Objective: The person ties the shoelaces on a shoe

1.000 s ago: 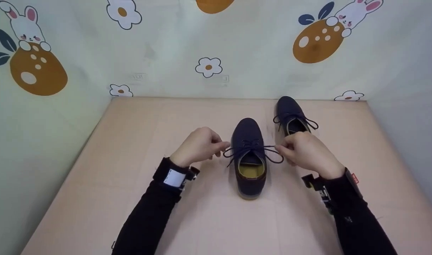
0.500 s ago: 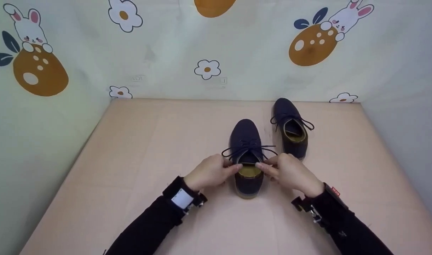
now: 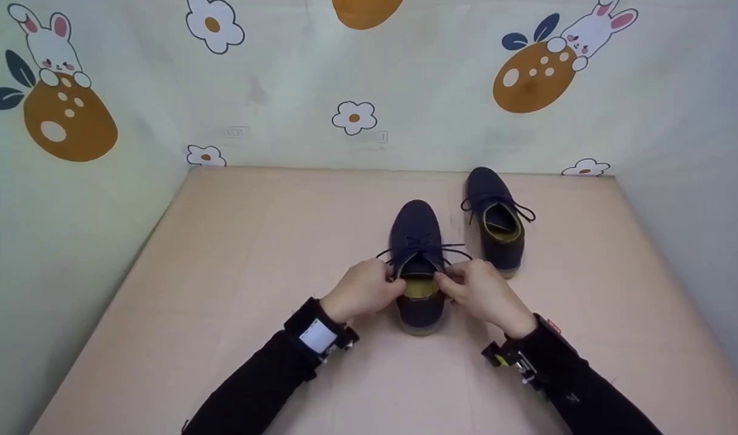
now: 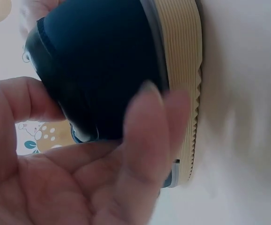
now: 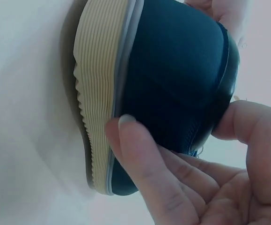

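Note:
A dark navy lace-up shoe [image 3: 417, 226] with a yellowish insole stands toe-away in the middle of the table, its lace tied in a bow. My left hand [image 3: 364, 290] pinches the left side of its opening, thumb at the collar and fingers along the outer side. On the opposite side my right hand [image 3: 480, 293] pinches the collar in the same way. Both wrist views show the navy upper [image 4: 102, 51] and the ribbed cream sole [image 5: 100, 70] close up, with fingers spread against the side wall.
The matching navy shoe [image 3: 495, 220], its lace also in a bow, stands behind to the right near the back edge. A pale peach table [image 3: 254, 229] lies under both. Curtain walls [image 3: 284, 78] printed with rabbits and flowers enclose the back and sides.
Both hands have left the lace loops and come back toward the heel, onto the two sides of the shoe's opening. The near shoe has shifted slightly left in view.

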{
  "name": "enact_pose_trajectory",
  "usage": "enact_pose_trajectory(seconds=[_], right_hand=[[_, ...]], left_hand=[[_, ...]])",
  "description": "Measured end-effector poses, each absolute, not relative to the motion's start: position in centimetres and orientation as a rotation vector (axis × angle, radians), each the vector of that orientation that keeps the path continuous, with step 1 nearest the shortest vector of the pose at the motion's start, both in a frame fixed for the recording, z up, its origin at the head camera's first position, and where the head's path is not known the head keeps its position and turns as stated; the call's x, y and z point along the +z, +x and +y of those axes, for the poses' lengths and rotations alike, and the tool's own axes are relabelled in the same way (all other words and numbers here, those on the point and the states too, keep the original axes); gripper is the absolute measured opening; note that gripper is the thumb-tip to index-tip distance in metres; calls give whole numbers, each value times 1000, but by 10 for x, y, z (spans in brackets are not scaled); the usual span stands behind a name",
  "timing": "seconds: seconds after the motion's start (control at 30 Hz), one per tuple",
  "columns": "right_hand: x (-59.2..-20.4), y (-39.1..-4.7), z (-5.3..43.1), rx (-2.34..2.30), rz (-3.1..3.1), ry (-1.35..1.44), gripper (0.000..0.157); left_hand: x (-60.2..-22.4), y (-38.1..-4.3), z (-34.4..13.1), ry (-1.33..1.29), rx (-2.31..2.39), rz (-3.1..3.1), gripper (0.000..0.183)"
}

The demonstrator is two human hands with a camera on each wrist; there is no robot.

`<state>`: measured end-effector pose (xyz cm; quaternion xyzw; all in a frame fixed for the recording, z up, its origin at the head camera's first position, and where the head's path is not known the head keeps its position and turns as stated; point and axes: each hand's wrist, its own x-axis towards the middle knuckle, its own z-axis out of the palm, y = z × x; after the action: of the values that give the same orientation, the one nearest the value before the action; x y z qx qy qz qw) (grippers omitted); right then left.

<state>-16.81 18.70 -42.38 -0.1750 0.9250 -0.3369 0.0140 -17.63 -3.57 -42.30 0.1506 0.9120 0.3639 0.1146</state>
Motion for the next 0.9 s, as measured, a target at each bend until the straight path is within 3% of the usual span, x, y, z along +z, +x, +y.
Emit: enact_pose_trajectory(seconds=[0.6,0.9], right_hand=[[-415,-235,164,-1452,2731,-296,26],[-421,-259,148,-1448,2744,-252,26]], left_hand=[[-399,-241,-43,302,1103,2813,37],[-404,-264,-53,231,1149,2768,19]])
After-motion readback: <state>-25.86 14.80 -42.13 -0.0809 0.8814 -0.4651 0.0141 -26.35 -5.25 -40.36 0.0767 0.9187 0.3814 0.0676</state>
